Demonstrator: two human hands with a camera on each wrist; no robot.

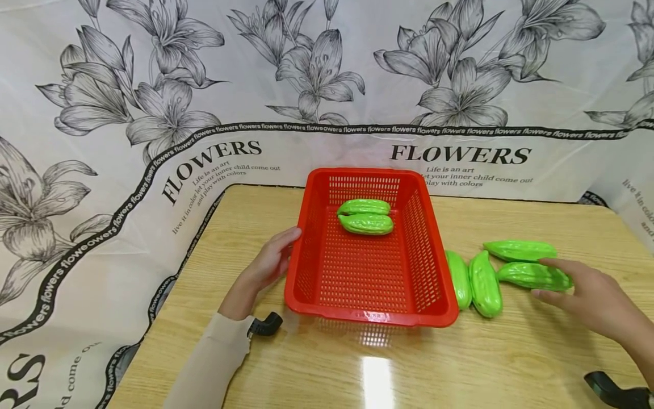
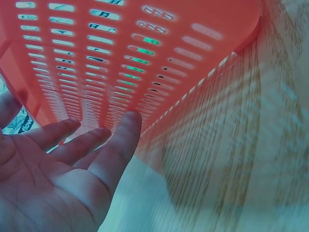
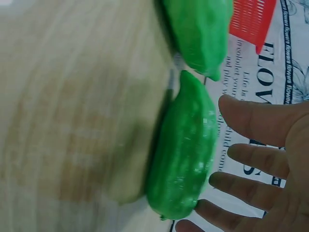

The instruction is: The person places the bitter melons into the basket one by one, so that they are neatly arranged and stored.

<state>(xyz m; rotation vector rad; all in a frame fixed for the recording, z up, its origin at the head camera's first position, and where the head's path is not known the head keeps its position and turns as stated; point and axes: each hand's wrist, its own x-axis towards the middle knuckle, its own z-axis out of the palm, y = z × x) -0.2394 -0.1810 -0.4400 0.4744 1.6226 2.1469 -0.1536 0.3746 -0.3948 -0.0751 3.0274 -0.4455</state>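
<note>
My left hand (image 1: 271, 261) is at the left side of a red plastic basket (image 1: 370, 318), its fingertips right at the rim. In the left wrist view its fingers (image 2: 126, 128) reach out fairly straight along the basket's slotted wall (image 2: 169, 46). My right hand (image 1: 595, 289) reaches over a green bitter melon (image 1: 533, 275), thumb and fingers spread around its right end. The right wrist view shows that melon (image 3: 186, 150) beside the parted fingertips, not gripped. Another bitter melon (image 1: 521, 250) lies just behind it.
Two bitter melons (image 1: 365, 224) lie side by side inside the basket, near its back. Two more (image 1: 485, 287) lie against the basket's right wall, one partly hidden by the rim. A flower-printed cloth (image 1: 327, 153) hangs behind the wooden table (image 1: 317, 369).
</note>
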